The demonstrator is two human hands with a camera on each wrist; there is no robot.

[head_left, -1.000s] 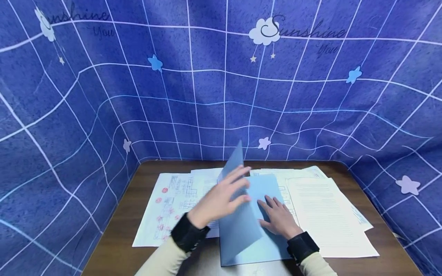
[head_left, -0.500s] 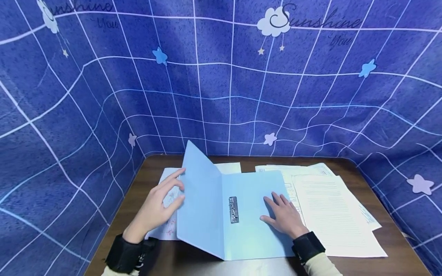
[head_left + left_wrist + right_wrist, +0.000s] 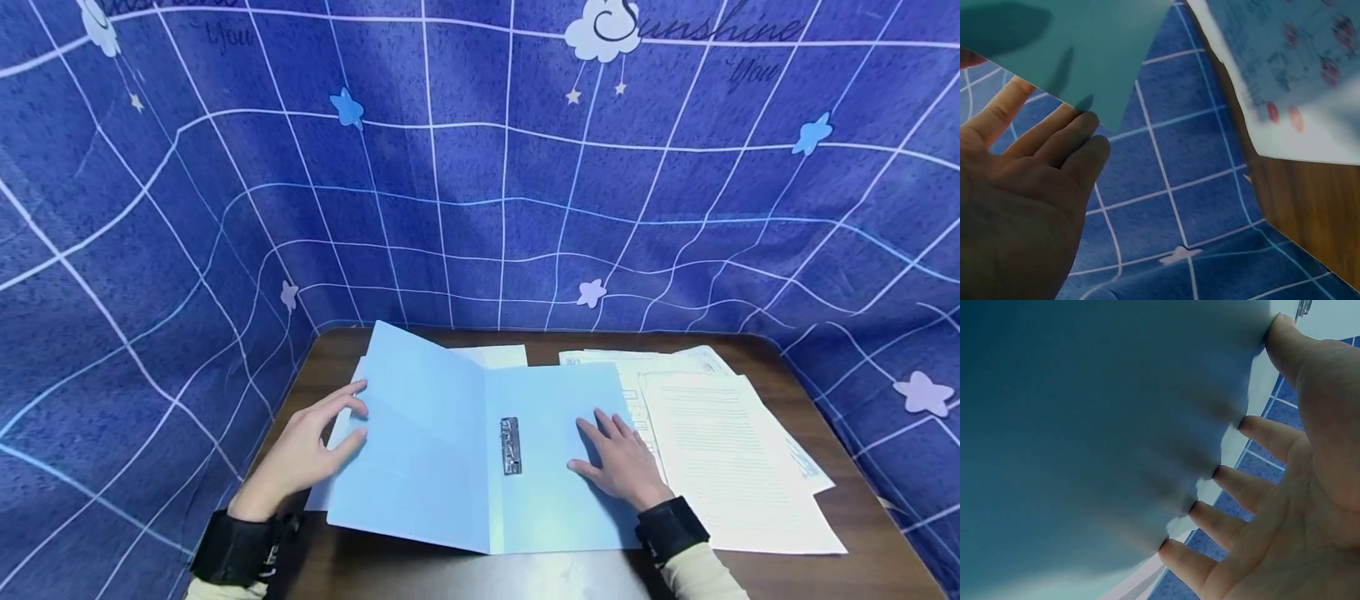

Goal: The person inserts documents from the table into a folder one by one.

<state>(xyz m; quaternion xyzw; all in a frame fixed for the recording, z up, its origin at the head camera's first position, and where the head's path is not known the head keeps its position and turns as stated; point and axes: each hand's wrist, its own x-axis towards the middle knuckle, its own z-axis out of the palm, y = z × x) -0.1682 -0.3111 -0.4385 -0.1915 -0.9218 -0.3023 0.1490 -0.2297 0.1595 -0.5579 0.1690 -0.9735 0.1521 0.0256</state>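
A light blue folder [image 3: 558,517] lies open on the table, a metal clip [image 3: 511,446] fixed near its spine. Its left cover [image 3: 420,450] is raised off the surface at a slant. At that cover's outer edge, my left hand [image 3: 296,454] has its fingers and thumb spread and relaxed against the edge; in the left wrist view, the fingers [image 3: 1054,140] meet the cover's rim. My right hand [image 3: 618,462] rests flat on the folder's right half with fingers spread, and the right wrist view shows its fingertips [image 3: 1204,515] pressing on the blue surface.
Printed sheets [image 3: 738,467] lie in overlapping layers right of the folder. More papers [image 3: 495,357] stick out behind the raised cover, and in the left wrist view a sheet with red stamps [image 3: 1310,81] is near the table edge. A blue patterned cloth [image 3: 465,167] surrounds the brown table [image 3: 420,579].
My left hand has moved left, swinging the cover from nearly upright over to the left, which uncovers the metal clip. My right hand stays on the folder's right half.
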